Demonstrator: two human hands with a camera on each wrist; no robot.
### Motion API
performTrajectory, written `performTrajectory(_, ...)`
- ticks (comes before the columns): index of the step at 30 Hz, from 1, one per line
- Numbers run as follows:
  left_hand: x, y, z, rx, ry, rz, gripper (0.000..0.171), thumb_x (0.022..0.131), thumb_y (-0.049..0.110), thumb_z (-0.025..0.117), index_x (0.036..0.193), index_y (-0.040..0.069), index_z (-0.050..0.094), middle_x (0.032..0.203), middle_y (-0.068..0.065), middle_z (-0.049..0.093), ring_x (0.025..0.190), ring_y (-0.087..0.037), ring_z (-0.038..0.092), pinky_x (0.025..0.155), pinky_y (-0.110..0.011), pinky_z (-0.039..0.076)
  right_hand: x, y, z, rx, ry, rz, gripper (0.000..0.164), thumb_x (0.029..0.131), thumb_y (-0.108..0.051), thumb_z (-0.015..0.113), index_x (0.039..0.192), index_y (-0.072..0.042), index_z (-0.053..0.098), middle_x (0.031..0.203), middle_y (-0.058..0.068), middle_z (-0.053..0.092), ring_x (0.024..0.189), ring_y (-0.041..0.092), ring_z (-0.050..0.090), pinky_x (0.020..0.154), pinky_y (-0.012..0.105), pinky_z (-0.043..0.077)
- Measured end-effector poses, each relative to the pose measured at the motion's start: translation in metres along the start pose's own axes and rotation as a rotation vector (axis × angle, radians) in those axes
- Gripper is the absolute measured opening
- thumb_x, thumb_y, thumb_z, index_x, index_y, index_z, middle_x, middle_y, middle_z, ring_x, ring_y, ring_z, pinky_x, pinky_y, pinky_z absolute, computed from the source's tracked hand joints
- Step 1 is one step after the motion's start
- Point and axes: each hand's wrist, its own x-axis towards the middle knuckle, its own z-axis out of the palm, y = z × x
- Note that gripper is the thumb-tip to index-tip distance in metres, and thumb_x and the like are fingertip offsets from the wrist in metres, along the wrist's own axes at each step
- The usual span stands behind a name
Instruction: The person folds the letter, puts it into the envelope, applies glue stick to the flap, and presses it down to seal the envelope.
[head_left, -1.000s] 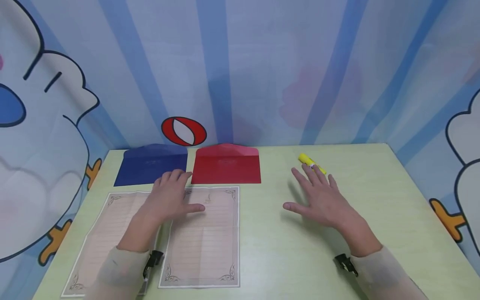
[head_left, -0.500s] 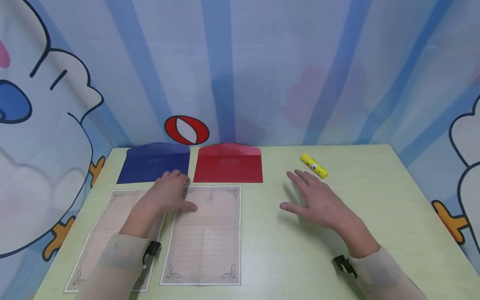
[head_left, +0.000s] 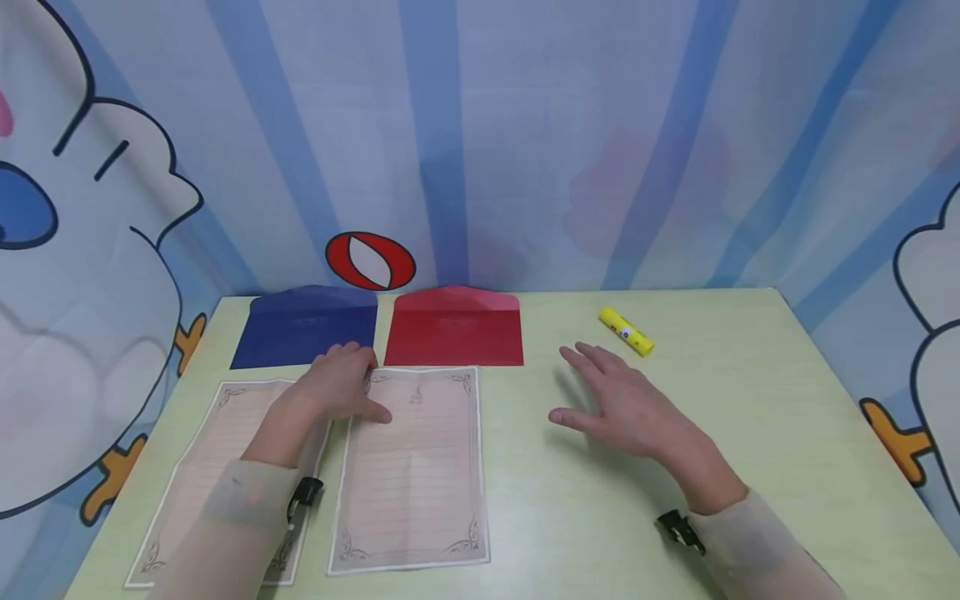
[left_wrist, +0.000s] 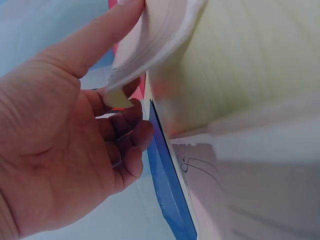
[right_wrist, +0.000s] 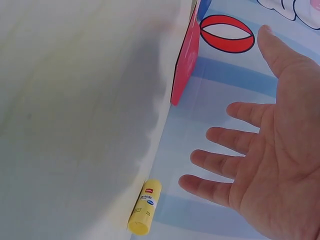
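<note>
My left hand (head_left: 333,392) pinches the upper left corner of the right-hand sheet of letter paper (head_left: 412,483), thumb on top and fingers beneath. In the left wrist view the pinched edge of this letter paper (left_wrist: 155,45) curls up off the table. A second sheet of letter paper (head_left: 202,467) lies to the left, partly covered by my left forearm. My right hand (head_left: 630,408) hovers over the table with its fingers spread, holding nothing. Just beyond it lies a yellow glue stick (head_left: 626,331), seen in the right wrist view as a labelled yellow tube (right_wrist: 145,207).
A blue envelope (head_left: 306,329) and a red envelope (head_left: 453,333) lie side by side along the table's back edge, flaps raised away from me. A printed curtain (head_left: 525,167) closes off the back and both sides of the pale table (head_left: 750,400).
My left hand has closed on the paper's corner, and the right-hand sheet has shifted slightly, its lower end swinging right. My right hand has drifted left, uncovering the glue stick.
</note>
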Motion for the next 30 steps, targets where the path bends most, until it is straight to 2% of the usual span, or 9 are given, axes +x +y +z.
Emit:
performTrajectory(4,-0.001,-0.001,-0.002,-0.049,-0.003,0.01,0.039,0.088,0.026,0.088,0.113,0.006,0.065,0.105,-0.007,0.061,0.104,-0.029,0.054,0.094,-0.052,0.048,0.002,-0.001,0.002,-0.004,0.002,0.005,0.104,0.092,-0.082,0.058,0.169,-0.018,0.029,0.17,0.017,0.031,0.156,0.041,0.03,0.118,0.065,0.035)
performTrajectory(8,-0.004,-0.003,-0.005,-0.149,0.001,0.031,0.015,0.101,0.016,0.074,0.107,0.009,0.063,0.096,-0.006,0.062,0.093,-0.026,0.058,0.08,-0.041,0.051,0.002,-0.002,0.003,0.014,0.006,0.008,0.102,0.092,-0.077,0.064,0.168,-0.018,0.031,0.169,0.016,0.033,0.155,0.04,0.032,0.117,0.063,0.037)
performTrajectory(11,-0.008,-0.003,-0.008,-0.241,0.023,0.038,0.012,0.104,0.017,0.071,0.108,0.012,0.061,0.094,-0.005,0.064,0.088,-0.023,0.059,0.073,-0.035,0.051,0.003,-0.005,0.003,0.035,0.013,0.002,0.098,0.093,-0.07,0.069,0.167,-0.016,0.033,0.168,0.016,0.036,0.153,0.04,0.035,0.117,0.062,0.039)
performTrajectory(14,-0.012,-0.001,-0.012,-0.323,0.062,0.073,0.012,0.105,0.019,0.069,0.109,0.012,0.061,0.091,-0.005,0.062,0.082,-0.023,0.057,0.069,-0.035,0.05,0.005,-0.006,0.003,0.074,0.019,0.01,0.094,0.095,-0.064,0.071,0.166,-0.014,0.036,0.164,0.015,0.042,0.151,0.038,0.039,0.116,0.06,0.04)
performTrajectory(18,-0.015,0.004,-0.018,-0.404,0.118,0.129,0.012,0.105,0.019,0.069,0.111,0.013,0.06,0.082,-0.007,0.056,0.072,-0.024,0.052,0.062,-0.036,0.046,0.007,-0.009,0.003,0.176,0.025,0.033,0.09,0.096,-0.059,0.073,0.165,-0.011,0.038,0.161,0.012,0.047,0.143,0.035,0.052,0.112,0.057,0.046)
performTrajectory(21,-0.017,0.01,-0.022,-0.45,0.146,0.145,0.013,0.106,0.02,0.069,0.112,0.014,0.06,0.078,-0.008,0.052,0.068,-0.025,0.05,0.059,-0.035,0.044,0.008,-0.011,0.003,0.264,0.038,0.031,0.085,0.098,-0.055,0.073,0.163,-0.01,0.04,0.159,0.013,0.051,0.133,0.033,0.061,0.105,0.055,0.053)
performTrajectory(25,-0.018,0.018,-0.025,-0.495,0.177,0.157,0.015,0.106,0.023,0.068,0.115,0.014,0.06,0.076,-0.009,0.051,0.065,-0.025,0.049,0.058,-0.034,0.044,0.01,-0.015,0.003,0.37,0.055,0.03,0.075,0.101,-0.049,0.071,0.159,-0.008,0.045,0.148,0.015,0.06,0.119,0.03,0.069,0.097,0.052,0.057)
performTrajectory(30,-0.015,0.028,-0.027,-0.568,0.223,0.169,0.02,0.107,0.027,0.068,0.117,0.012,0.059,0.069,-0.007,0.048,0.057,-0.023,0.045,0.053,-0.033,0.041,0.013,-0.019,0.003,0.484,0.067,0.054,0.065,0.102,-0.043,0.072,0.152,-0.005,0.054,0.129,0.011,0.072,0.104,0.023,0.073,0.088,0.044,0.059)
